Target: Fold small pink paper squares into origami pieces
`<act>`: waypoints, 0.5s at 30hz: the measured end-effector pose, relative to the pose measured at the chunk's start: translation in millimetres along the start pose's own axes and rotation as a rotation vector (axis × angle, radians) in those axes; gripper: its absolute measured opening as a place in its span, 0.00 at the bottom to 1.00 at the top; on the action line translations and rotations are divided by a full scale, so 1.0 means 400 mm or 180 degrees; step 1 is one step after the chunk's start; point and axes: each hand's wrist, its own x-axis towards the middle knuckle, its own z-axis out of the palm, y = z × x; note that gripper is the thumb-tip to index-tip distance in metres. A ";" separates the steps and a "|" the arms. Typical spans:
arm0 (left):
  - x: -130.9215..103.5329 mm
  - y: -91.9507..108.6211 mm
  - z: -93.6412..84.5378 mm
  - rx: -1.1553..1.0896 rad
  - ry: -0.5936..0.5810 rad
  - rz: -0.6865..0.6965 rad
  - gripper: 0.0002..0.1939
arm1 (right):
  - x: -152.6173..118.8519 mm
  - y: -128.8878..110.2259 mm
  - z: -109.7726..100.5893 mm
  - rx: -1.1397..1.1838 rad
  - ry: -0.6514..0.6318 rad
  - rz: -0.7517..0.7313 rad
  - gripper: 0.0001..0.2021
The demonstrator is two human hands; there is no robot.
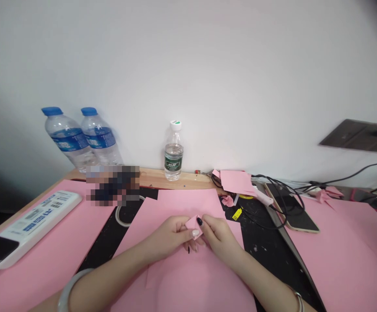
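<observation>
A small folded piece of pink paper is held up between my two hands near the middle of the view. My left hand pinches its left and lower part, with the thumb on top. My right hand grips its right edge, the dark-nailed thumb pressed on the paper. Some fingertips show below the folded piece. Large pink sheets lie on the table beneath both hands.
A small water bottle and two larger blue-capped bottles stand against the wall. A white power strip lies at left, a tape roll nearer. At right are cables, a phone and stacked pink paper.
</observation>
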 end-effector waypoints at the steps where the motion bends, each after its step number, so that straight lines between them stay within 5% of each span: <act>1: -0.001 0.000 0.002 0.0044 0.0041 -0.0056 0.13 | -0.001 0.001 0.002 -0.0020 0.0021 0.0054 0.20; 6: -0.003 -0.006 0.012 0.0183 0.0275 -0.0315 0.13 | -0.002 0.004 0.009 -0.0042 0.0049 0.0116 0.21; 15: -0.005 0.008 0.006 -0.0196 0.0347 -0.0117 0.20 | 0.001 -0.007 -0.001 0.0699 -0.0020 0.0028 0.16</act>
